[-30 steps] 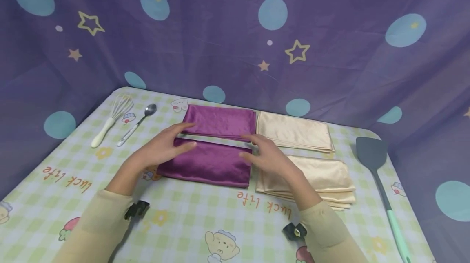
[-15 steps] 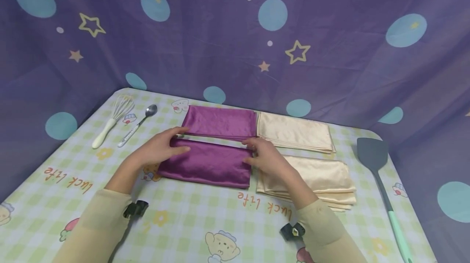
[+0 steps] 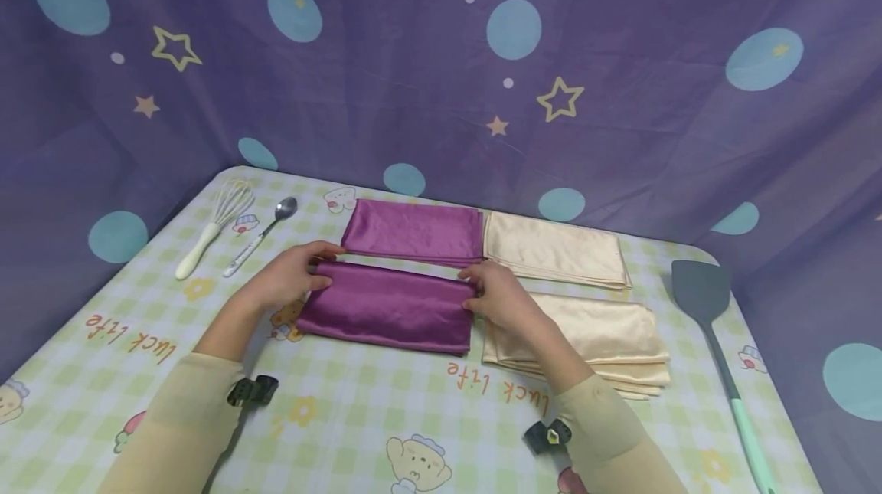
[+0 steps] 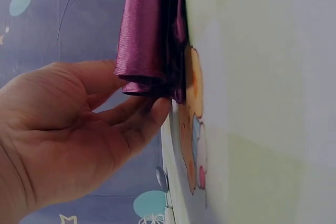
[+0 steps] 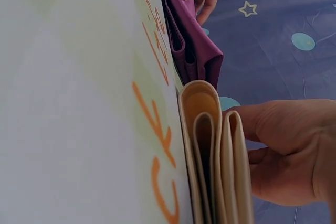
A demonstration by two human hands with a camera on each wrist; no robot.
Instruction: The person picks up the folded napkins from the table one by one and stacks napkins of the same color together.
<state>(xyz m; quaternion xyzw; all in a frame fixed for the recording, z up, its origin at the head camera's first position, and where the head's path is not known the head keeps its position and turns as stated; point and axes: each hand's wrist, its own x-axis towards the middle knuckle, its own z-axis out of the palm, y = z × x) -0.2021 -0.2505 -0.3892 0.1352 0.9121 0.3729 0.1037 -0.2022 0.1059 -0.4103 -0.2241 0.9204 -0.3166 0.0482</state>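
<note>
In the head view a dark purple folded satin cloth (image 3: pixel 393 306) lies at the front left of two rows. My left hand (image 3: pixel 285 277) pinches its left end; the left wrist view shows the thumb on top of the fold and the fingers (image 4: pixel 139 127) at its underside. At the cloth's right edge is my right hand (image 3: pixel 506 296), thumb and fingertips at the edge, above the left part of a beige folded satin cloth (image 3: pixel 599 329). In the right wrist view the beige folds hide its fingertips, so its hold cannot be seen.
Behind lie another purple folded cloth (image 3: pixel 413 230) and another beige one (image 3: pixel 554 247). A whisk (image 3: pixel 213 230) and a spoon (image 3: pixel 260 237) rest at the left, and a long spatula (image 3: pixel 717 348) at the right. A purple curtain (image 3: pixel 413 96) hangs behind the checked tablecloth (image 3: pixel 331 417).
My left hand has drawn back left from over the purple cloth to its left end, the fingers coming in around it. The right hand has shifted slightly right, to the cloth's right edge.
</note>
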